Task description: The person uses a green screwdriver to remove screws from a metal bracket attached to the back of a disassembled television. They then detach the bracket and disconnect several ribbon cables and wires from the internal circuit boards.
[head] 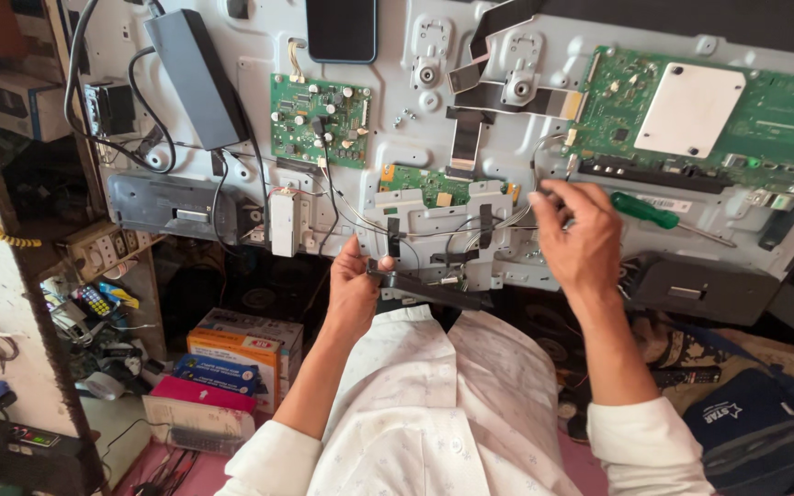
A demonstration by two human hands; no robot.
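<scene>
While left hand clamps the black strip at centre frame, right hand, fingers pinched on thin wires, should tug gently, clear of the green-handled screwdriver.

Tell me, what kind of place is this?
Probably an electronics repair shop. A flat television lies opened up, showing green circuit boards and loose wires. A green-handled screwdriver rests on its back panel beside the right hand, and boxes of parts crowd the floor.
</scene>
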